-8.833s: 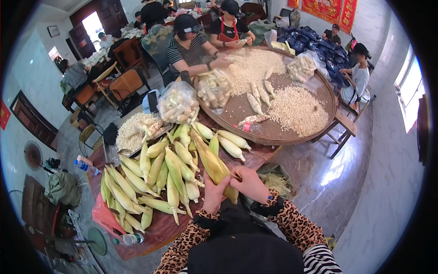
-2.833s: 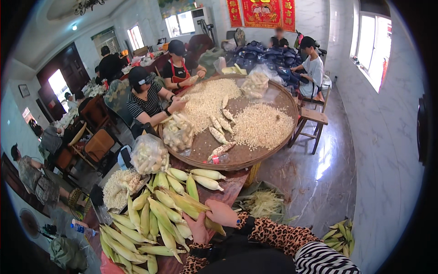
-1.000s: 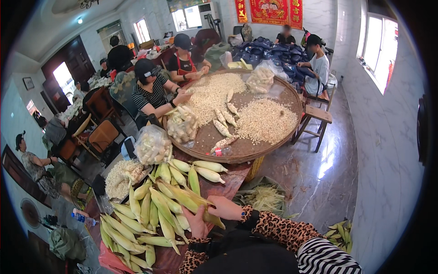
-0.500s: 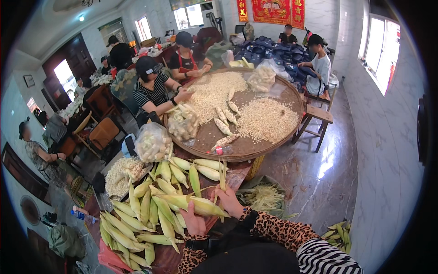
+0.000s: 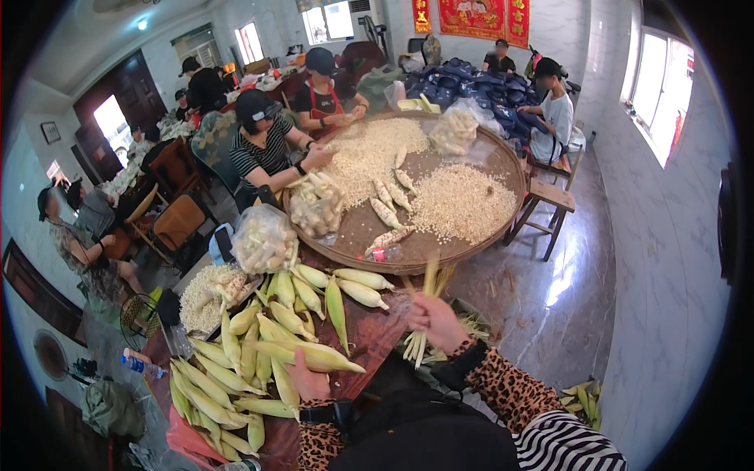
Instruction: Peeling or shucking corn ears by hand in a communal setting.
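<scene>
Right hand (image 5: 436,320), head view: fingers curled and pinching a bunch of pale husk strips (image 5: 431,276), blurred at the upper end, held clear of the corn ear. Below it, near the table edge, sits a heap of similar strips (image 5: 473,323). Left hand (image 5: 310,381): bent around the near side of one corn ear (image 5: 326,357), fingers partly hidden. That ear lies on its side over the right part of the husked-in pile (image 5: 208,396), pointed end toward the right hand.

Progress, as judged: outer leaves look to be off the held ear, but pale green inner husk covers it; no kernels visible there. Most ears in the pile also wear husk, so much is left. Further stages show on the round woven tray (image 5: 355,238): loose kernels (image 5: 462,206) in two broad heaps and several bare or part-stripped cobs (image 5: 383,213). More loose kernels (image 5: 203,300) lie left of the pile; two clear bags (image 5: 265,240) (image 5: 316,206) hold pale cobs.

Writing: red wall banners (image 5: 473,16) bear large gold characters, legible but not copied. A co-worker's red-and-black apron (image 5: 323,104) has light lettering, small. Plastic bottle (image 5: 143,364), blue and white label: too small to read.
</scene>
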A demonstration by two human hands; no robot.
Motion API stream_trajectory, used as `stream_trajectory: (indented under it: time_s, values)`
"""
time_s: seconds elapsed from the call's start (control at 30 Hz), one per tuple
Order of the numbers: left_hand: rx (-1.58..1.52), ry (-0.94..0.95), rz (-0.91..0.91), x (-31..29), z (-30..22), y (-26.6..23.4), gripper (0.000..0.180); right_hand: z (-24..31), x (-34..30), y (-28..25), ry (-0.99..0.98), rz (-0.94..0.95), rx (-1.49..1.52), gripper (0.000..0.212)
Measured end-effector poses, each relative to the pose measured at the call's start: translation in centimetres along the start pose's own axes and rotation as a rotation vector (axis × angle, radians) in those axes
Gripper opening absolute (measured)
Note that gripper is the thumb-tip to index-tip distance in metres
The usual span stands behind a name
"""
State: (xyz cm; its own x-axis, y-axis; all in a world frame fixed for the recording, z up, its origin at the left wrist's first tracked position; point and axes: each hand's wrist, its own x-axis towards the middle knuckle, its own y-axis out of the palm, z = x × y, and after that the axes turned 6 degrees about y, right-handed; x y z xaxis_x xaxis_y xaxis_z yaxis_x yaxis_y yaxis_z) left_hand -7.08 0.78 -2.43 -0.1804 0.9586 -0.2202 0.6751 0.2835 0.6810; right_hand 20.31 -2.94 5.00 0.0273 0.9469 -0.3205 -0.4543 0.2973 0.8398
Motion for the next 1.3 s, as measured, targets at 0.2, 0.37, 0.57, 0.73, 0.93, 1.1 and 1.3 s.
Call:
stream_trajectory:
  time_s: [0.2, 0.37, 0.57, 0.73, 0.93, 1.1, 1.3]
  values:
    - [0.15, 0.001, 0.156, -3.9, 3.0, 6.1, 0.071, -6.6, 2.0, 0.6, -0.038, 0.075, -1.033, 0.023]
    - [0.236, 0.043, 0.223, -4.2, 3.4, 6.4, 0.075, -7.8, 2.4, 0.7, -0.246, 0.091, -1.419, 0.032]
    - [0.225, 0.023, 0.215, -4.4, 2.8, 7.3, 0.077, -7.5, 2.0, 1.7, -0.256, 0.063, -1.576, 0.026]
    - [0.273, 0.043, 0.234, -3.8, 3.3, 6.6, 0.078, -7.7, 2.0, 1.7, -0.232, 0.079, -1.503, 0.025]
    - [0.273, 0.009, 0.252, -4.3, 3.2, 6.7, 0.081, -7.5, 1.9, 1.7, -0.196, 0.095, -1.509, 0.026]
    - [0.26, 0.051, 0.222, -3.8, 3.4, 7.2, 0.079, -8.4, 2.0, 1.9, -0.374, 0.038, -1.577, 0.024]
    - [0.149, 0.049, 0.121, -2.1, 2.5, 7.6, 0.071, -6.8, 4.2, -0.2, -0.409, -0.175, -1.399, 0.017]
